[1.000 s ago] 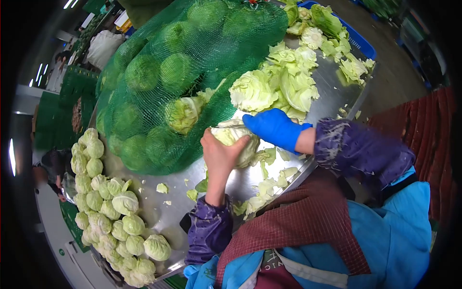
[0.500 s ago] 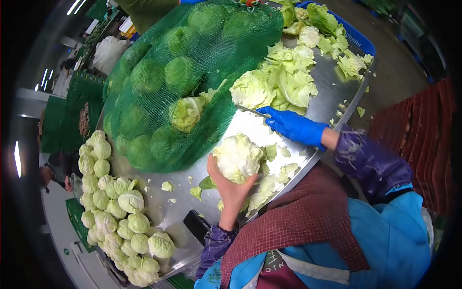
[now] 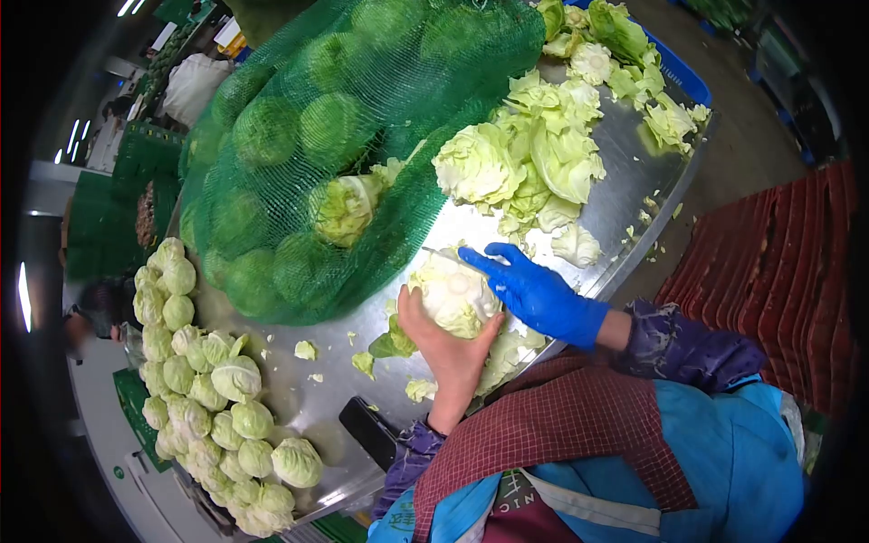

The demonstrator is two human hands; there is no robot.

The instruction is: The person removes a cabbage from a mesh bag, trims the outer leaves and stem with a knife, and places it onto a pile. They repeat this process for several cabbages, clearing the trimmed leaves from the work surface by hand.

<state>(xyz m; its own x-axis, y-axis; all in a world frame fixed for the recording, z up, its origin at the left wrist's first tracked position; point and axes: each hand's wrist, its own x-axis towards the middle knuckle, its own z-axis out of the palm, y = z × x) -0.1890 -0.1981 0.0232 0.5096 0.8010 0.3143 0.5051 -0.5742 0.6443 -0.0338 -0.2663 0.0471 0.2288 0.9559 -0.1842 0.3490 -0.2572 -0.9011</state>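
Observation:
A pale, trimmed cabbage rests low over the steel table, its whitish stem end turned up. My bare left hand cups it from the near side, thumb on the right and fingers on the left. My right hand, in a blue glove, is at the cabbage's upper right edge with the index finger stretched forward. It grips a knife; only part of the blade shows, lying against the top of the cabbage, and the handle is hidden in the glove. Loose leaves lie beside the cabbage.
A green mesh sack of cabbages fills the table's far side. Trimmed cabbages are heaped at left. Cut leaves pile up at the back right, before a blue crate. A black phone-like object lies near the front edge.
My right hand has moved with the knife from beside the leaf pile down and left onto the cabbage. The cabbage has turned, showing its stem end. A loose leaf now lies below the pile.

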